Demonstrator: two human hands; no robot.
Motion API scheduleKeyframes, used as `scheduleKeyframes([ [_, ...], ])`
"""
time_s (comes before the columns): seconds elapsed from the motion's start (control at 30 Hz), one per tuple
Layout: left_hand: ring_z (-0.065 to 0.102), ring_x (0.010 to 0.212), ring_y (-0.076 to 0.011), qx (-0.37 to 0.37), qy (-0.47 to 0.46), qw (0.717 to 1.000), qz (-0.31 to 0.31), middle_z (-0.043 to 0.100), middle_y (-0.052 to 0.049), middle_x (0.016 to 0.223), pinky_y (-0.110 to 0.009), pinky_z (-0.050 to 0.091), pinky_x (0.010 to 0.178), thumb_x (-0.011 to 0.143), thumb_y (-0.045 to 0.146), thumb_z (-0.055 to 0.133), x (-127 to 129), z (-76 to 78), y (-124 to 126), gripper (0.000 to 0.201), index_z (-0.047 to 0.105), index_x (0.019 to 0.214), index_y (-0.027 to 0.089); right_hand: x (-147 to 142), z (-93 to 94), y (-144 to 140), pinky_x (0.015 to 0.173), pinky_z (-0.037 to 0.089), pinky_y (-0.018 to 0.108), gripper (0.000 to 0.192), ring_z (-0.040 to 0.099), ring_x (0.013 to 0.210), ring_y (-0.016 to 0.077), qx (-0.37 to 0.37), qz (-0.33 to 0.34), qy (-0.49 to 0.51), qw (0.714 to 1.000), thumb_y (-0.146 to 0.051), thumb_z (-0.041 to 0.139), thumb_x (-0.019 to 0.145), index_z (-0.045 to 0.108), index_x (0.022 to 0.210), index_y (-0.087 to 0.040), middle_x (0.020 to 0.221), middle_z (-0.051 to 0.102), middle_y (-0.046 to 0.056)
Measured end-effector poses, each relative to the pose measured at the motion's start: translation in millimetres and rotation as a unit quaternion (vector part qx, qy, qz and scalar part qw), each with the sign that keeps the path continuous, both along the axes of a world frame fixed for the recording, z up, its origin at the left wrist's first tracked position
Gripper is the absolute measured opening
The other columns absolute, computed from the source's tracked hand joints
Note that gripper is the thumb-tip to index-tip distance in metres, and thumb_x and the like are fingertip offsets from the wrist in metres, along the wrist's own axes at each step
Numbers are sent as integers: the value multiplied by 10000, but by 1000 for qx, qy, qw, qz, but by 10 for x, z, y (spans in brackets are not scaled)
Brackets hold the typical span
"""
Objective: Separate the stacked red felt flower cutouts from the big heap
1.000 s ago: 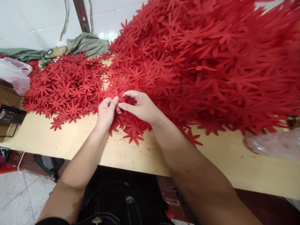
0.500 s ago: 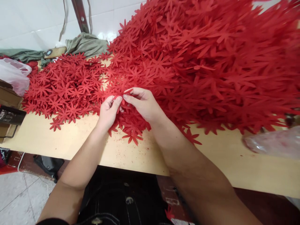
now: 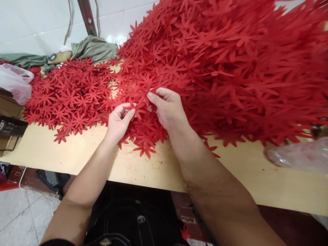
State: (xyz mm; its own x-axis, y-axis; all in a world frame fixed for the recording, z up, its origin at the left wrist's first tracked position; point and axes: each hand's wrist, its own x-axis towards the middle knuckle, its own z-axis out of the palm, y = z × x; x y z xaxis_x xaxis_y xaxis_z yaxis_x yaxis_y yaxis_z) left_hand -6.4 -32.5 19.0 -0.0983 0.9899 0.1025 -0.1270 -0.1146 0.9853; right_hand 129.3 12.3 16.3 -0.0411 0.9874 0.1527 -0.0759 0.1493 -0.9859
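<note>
The right hand (image 3: 167, 109) has slid up from the left hand (image 3: 118, 120) into the heap of red flowers (image 3: 217, 68). Both hands stay pinched on flowers (image 3: 139, 107), so the sorting continues on the desk (image 3: 89, 150).

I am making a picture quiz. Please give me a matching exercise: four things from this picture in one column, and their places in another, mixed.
Things:
1. red flower pile
2. green cloth
3. clear bag
4. left hand

Places:
A. table's right end
B. back, by the tiled wall
C. near edge of the flat flowers
D. heaped high at the right

Pairs: 1-D, 2-B, 3-A, 4-C
</note>
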Motion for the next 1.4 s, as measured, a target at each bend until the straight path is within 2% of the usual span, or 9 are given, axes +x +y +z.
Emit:
scheduleKeyframes([
  [0.23,554,633,-71,-10,1,999,42,628,35,677,-210,449,686,680,264,712,-21,-73,34,122,643,737,183,-5,97,-67,490,306,249,454,324,516,78,10,8,-25,1000,-630,562,700,420,620,-206,577,370,-22],
  [0.4,610,844,-113,12,17,999,33,680,-19,908,-257,456,849,682,277,717,-12,-54,13,187,665,838,190,0,147,-110,490,274,247,478,293,520,77,23,15,-74,997,-607,561,722,363,566,-200,550,309,-28],
  [0.57,577,999,-142,65,43,997,25,642,-30,1024,-295,413,958,715,393,677,-24,-60,1,266,681,914,216,-19,176,-145,496,283,243,407,331,516,72,22,51,-63,996,-537,628,690,450,578,-189,526,363,-42],
  [0.8,591,892,-123,68,17,997,14,643,-5,898,-273,437,887,692,409,694,-8,-72,1,238,683,812,203,-44,125,-127,507,290,237,455,352,515,63,23,117,-96,988,-543,714,597,466,538,-167,515,392,-51],
  [0.93,581,734,-84,54,-11,998,38,629,26,743,-229,448,770,744,399,647,-33,-43,1,206,668,746,194,-1,125,-116,531,321,240,438,380,550,75,30,142,-74,987,-564,678,636,494,592,-168,561,423,-38],
  [1.03,550,652,-61,48,-47,995,75,591,51,657,-201,443,708,755,391,639,-70,-38,16,203,638,715,192,57,103,-82,548,343,244,391,384,564,81,44,109,-86,989,-516,663,682,485,610,-176,587,412,-33],
  [1.17,555,639,-57,46,-66,989,123,575,54,628,-199,460,717,747,395,649,-104,-45,48,221,616,686,185,121,6,9,655,438,295,297,460,648,114,106,-13,-144,984,-459,664,698,540,715,-191,698,483,-8],
  [1.27,620,833,-96,47,-63,988,136,663,20,839,-253,473,858,727,391,674,-124,-63,74,224,652,858,210,122,-51,34,846,457,398,392,521,865,186,178,-87,-214,957,-485,674,678,595,949,-213,918,531,44],
  [1.4,572,1121,-166,60,-24,991,119,633,-27,1150,-346,412,1023,737,403,666,-169,-118,99,396,603,1097,249,18,-53,-66,973,396,477,596,474,1062,253,244,-82,-317,913,-543,651,681,550,1186,-242,1083,459,86],
])
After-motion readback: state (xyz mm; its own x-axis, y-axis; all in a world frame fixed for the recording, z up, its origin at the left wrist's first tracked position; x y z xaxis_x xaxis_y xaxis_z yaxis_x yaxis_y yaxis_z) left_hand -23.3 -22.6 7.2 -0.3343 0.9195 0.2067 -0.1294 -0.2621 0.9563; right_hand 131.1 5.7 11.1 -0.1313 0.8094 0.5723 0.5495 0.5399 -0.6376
